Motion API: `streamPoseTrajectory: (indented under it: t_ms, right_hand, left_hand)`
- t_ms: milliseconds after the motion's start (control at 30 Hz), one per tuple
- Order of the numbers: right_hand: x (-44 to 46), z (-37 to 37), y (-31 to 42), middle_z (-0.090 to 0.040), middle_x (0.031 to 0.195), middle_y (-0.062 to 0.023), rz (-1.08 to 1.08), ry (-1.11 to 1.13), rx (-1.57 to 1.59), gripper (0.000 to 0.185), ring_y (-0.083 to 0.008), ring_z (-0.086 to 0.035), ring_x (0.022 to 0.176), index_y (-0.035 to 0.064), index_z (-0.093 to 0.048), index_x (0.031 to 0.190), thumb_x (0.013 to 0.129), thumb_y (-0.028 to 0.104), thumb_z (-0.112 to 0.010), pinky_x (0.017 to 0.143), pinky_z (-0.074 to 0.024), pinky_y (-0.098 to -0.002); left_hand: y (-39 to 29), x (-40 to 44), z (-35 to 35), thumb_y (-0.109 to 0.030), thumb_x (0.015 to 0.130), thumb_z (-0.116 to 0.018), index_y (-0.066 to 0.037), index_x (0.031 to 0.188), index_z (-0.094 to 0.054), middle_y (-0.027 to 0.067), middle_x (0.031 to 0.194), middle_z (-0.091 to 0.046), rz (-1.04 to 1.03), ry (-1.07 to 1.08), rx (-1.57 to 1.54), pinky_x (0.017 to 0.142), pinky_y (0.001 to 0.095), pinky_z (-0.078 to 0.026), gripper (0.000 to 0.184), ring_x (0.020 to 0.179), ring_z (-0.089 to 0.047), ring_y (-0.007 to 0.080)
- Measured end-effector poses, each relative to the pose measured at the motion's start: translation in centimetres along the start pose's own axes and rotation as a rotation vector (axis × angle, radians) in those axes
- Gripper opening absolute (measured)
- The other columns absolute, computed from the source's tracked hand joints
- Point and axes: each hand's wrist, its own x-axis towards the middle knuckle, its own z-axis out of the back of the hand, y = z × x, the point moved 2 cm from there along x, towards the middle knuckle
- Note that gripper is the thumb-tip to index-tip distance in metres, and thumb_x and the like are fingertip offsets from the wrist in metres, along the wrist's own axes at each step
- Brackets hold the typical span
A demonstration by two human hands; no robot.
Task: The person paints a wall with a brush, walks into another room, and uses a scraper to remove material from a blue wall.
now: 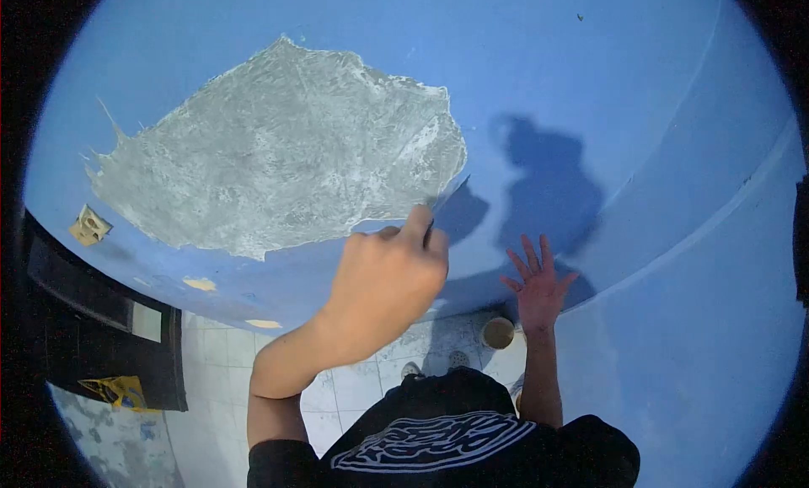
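Observation:
On the blue wall (539, 67) there is a large, jagged-edged grey patch (286, 142) with pale streaks across it. My left hand (388, 269) is closed at the patch's lower right edge. Its fingers grip a scraper (429, 228), mostly hidden by the hand, with only a dark bit showing. A dark shadow falls on the wall just right of it. My right hand (539, 290) is open, fingers spread and palm toward me, close to the wall. Whether it touches the wall, I cannot tell.
A round bucket (497, 333) stands on the tiled floor (227, 349) near my shoes (458, 359). At left are a beige wall fitting (90, 225), a dark door or cabinet (76, 294) and a yellow bag (126, 393). Small pale chips (200, 283) mark the lower wall.

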Motion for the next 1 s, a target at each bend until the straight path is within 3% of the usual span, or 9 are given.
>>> streamPoseTrajectory:
  t_ms: [200, 400, 500, 633, 733, 800, 867, 933, 1000]
  right_hand:
    - [-0.2, 0.2, -0.4, -0.030, 0.150, -0.0170, -0.014, -0.017, 0.011, 0.099, -0.0348, -0.043, 0.130, 0.0108, -0.016, 0.151, 0.082, 0.081, -0.024, 0.086, -0.0551, -0.0457]
    - [-0.7, 0.5, -0.3, -0.032, 0.149, -0.0169, 0.010, 0.014, 0.121, 0.098, -0.0339, -0.045, 0.129, 0.0108, -0.018, 0.151, 0.082, 0.081, -0.022, 0.086, -0.0550, -0.0457]
    - [-1.1, 0.9, 0.2, -0.035, 0.148, -0.0179, 0.049, -0.027, -0.052, 0.096, -0.0333, -0.046, 0.127, 0.0095, -0.020, 0.150, 0.084, 0.079, -0.022, 0.086, -0.0553, -0.0454]
    - [-1.5, 0.5, -0.3, -0.037, 0.147, -0.0188, 0.042, -0.080, -0.160, 0.095, -0.0330, -0.049, 0.124, 0.0097, -0.021, 0.150, 0.085, 0.079, -0.019, 0.084, -0.0550, -0.0423]
    - [-0.7, -0.3, -0.5, -0.045, 0.140, -0.0185, 0.162, -0.002, -0.297, 0.084, -0.0299, -0.054, 0.118, 0.0065, -0.033, 0.145, 0.091, 0.070, -0.030, 0.082, -0.0537, -0.0376]
    - [-1.4, -1.6, -0.2, -0.054, 0.129, -0.0149, 0.209, 0.002, -0.799, 0.060, -0.0268, -0.057, 0.113, 0.0055, -0.043, 0.137, 0.097, 0.051, -0.041, 0.087, -0.0510, -0.0416]
    - [-0.9, -1.7, -2.0, -0.056, 0.124, -0.0138, 0.092, 0.025, -0.750, 0.054, -0.0247, -0.058, 0.111, 0.0038, -0.045, 0.132, 0.098, 0.045, -0.044, 0.087, -0.0507, -0.0396]
    - [-0.1, -3.0, -3.6, -0.059, 0.118, -0.0128, -0.032, 0.063, -0.700, 0.047, -0.0225, -0.058, 0.108, 0.0020, -0.048, 0.128, 0.099, 0.039, -0.047, 0.087, -0.0505, -0.0377]
    - [1.9, -6.8, -3.9, -0.059, 0.116, -0.0130, -0.066, 0.166, -0.381, 0.043, -0.0208, -0.059, 0.106, -0.0005, -0.051, 0.123, 0.099, 0.035, -0.047, 0.086, -0.0513, -0.0352]
  left_hand:
    - [0.0, -1.5, 2.9, -0.005, 0.071, -0.060, 0.000, 0.075, -0.053, 0.0131, 0.086, -0.055, 0.104, -0.110, -0.103, 0.048, 0.0373, -0.050, 0.009, 0.060, -0.064, 0.0277]
    - [-0.3, -0.2, -1.7, -0.005, 0.070, -0.063, 0.001, 0.072, -0.055, 0.0131, 0.083, -0.056, -0.147, 0.021, -0.037, 0.047, 0.0353, -0.049, 0.010, 0.057, -0.063, 0.0273]
    - [0.1, -2.1, 3.4, -0.003, 0.071, -0.060, 0.001, 0.075, -0.057, 0.0148, 0.086, -0.058, 0.186, -0.217, -0.183, 0.050, 0.0398, -0.050, 0.006, 0.058, -0.063, 0.0281]
    - [0.8, 1.2, -5.0, -0.003, 0.074, -0.063, -0.001, 0.076, -0.057, 0.0145, 0.082, -0.056, -0.004, -0.060, -0.120, 0.050, 0.0411, -0.049, 0.006, 0.058, -0.062, 0.0291]
    - [-0.4, 0.8, -8.6, -0.003, 0.078, -0.065, -0.001, 0.076, -0.057, 0.0149, 0.080, -0.056, -0.094, 0.010, -0.125, 0.052, 0.0414, -0.049, 0.008, 0.060, -0.062, 0.0318]
    - [0.0, -1.6, -7.7, -0.006, 0.082, -0.066, 0.001, 0.080, -0.061, 0.0153, 0.082, -0.059, 0.270, -0.199, -0.516, 0.056, 0.0406, -0.050, 0.009, 0.061, -0.062, 0.0347]
    - [0.7, -3.1, -8.2, -0.010, 0.087, -0.063, 0.002, 0.090, -0.065, 0.0150, 0.084, -0.062, 0.287, -0.344, -0.564, 0.056, 0.0360, -0.050, 0.013, 0.062, -0.064, 0.0283]
    - [1.4, -5.4, -10.3, -0.013, 0.089, -0.062, 0.003, 0.097, -0.066, 0.0132, 0.080, -0.063, 0.641, -0.235, -0.958, 0.058, 0.0305, -0.047, 0.018, 0.065, -0.063, 0.0179]
    - [1.3, -6.7, -11.8, -0.013, 0.092, -0.058, 0.004, 0.112, -0.060, 0.0073, 0.075, -0.060, 0.637, -0.146, -1.061, 0.059, 0.0262, -0.044, 0.026, 0.067, -0.058, 0.0104]
